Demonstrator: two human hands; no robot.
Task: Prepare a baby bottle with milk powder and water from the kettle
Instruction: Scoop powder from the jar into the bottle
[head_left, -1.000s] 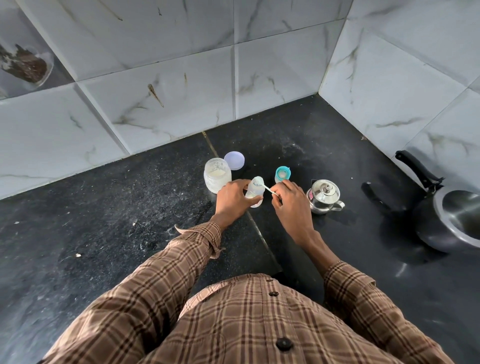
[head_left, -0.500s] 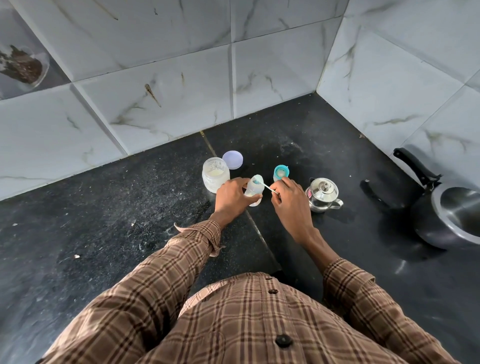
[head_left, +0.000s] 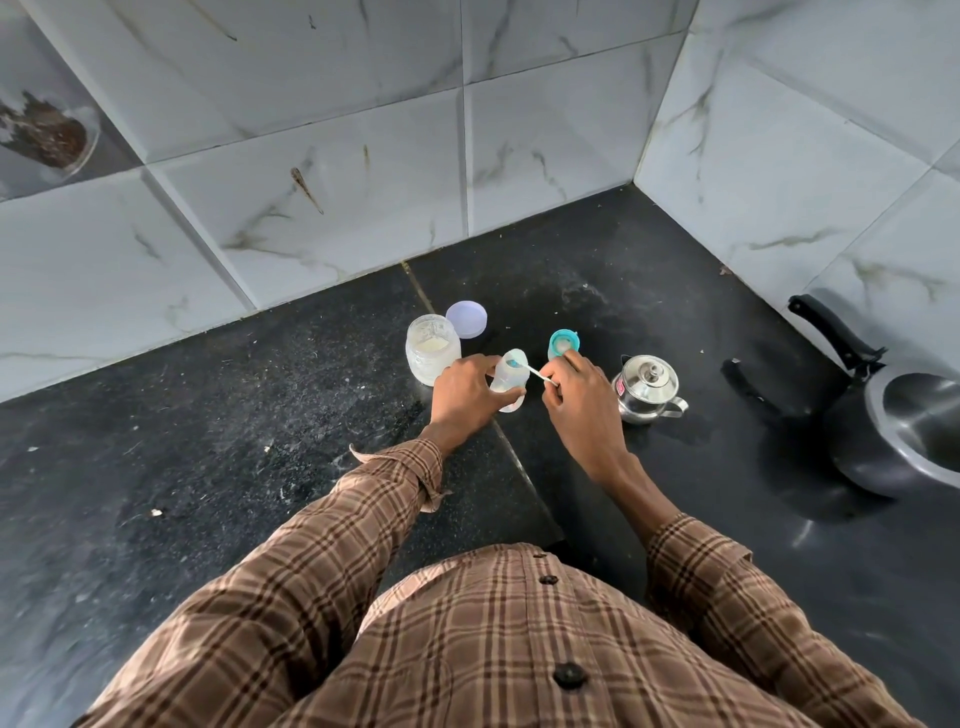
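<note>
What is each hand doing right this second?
Left hand: closed around the baby bottle, steadying it on the counter.
Right hand: fingers pinched on the white scoop, its tip at the bottle's mouth.

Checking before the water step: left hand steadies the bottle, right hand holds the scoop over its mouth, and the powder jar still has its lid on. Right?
Not quite. The head view shows the powder jar open, its lid lying on the counter behind it. The rest holds: left hand steadies the bottle, right hand holds the scoop over its mouth.

baby bottle (head_left: 508, 383): clear, open, upright on desk | spoon (head_left: 530, 370): white, bowl in bottle mouth | powder jar (head_left: 431, 351): open | kettle (head_left: 645, 388): steel, lidded
</note>
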